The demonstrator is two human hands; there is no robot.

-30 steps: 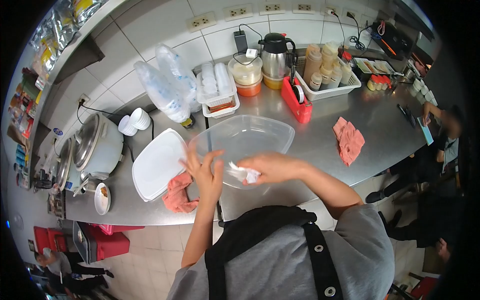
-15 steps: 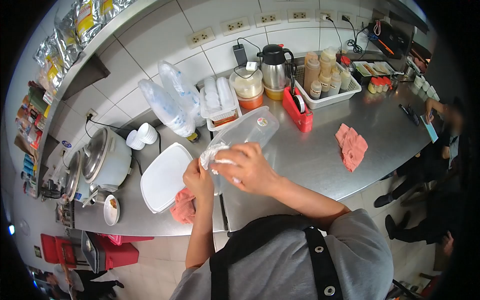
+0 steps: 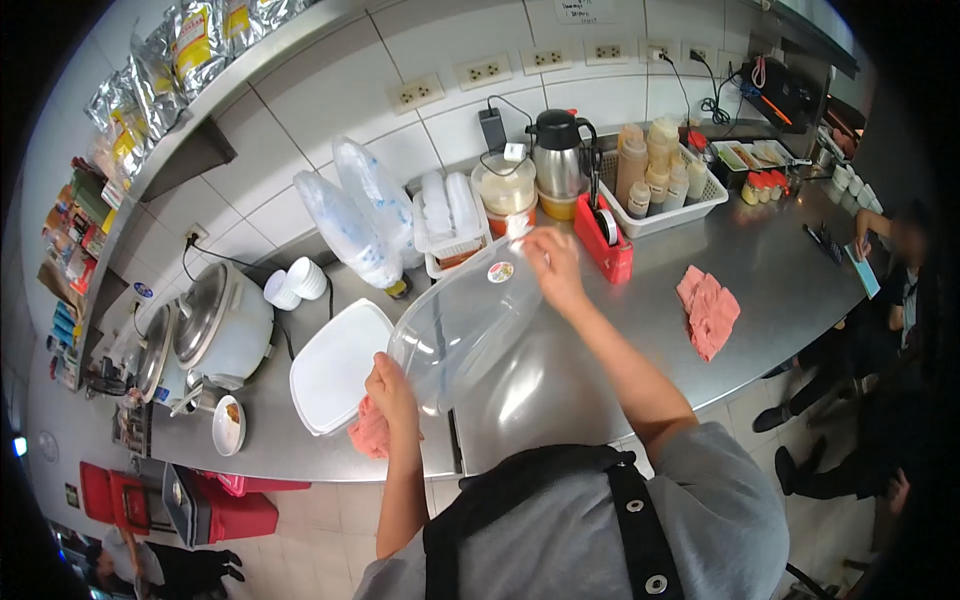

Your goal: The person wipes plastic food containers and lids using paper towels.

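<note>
A clear plastic container point(image 3: 455, 318) with a round sticker is held tilted over the steel counter. My left hand point(image 3: 392, 393) is closed around its near left rim. At the container's far end, my right hand point(image 3: 553, 268) pinches a crumpled white tissue point(image 3: 517, 227) close to the edge. To the left of the container lies a white plastic lid point(image 3: 342, 368) on the counter. Beside my left wrist, a pink cloth point(image 3: 370, 432) is bunched up, partly hidden by the hand and lid.
Another pink cloth point(image 3: 708, 312) lies on the counter point(image 3: 640, 350) to the right. Along the wall stand a steel thermos point(image 3: 560, 160), a red tape dispenser point(image 3: 606, 245) and a basket point(image 3: 690, 215) of sauce bottles. Rice cookers point(image 3: 228, 325) and a bowl point(image 3: 228, 428) are left; people stand right.
My right hand has moved from beside my left hand to the container's far end, taking the tissue along. My left hand has shifted slightly down, and the container shows more fully.
</note>
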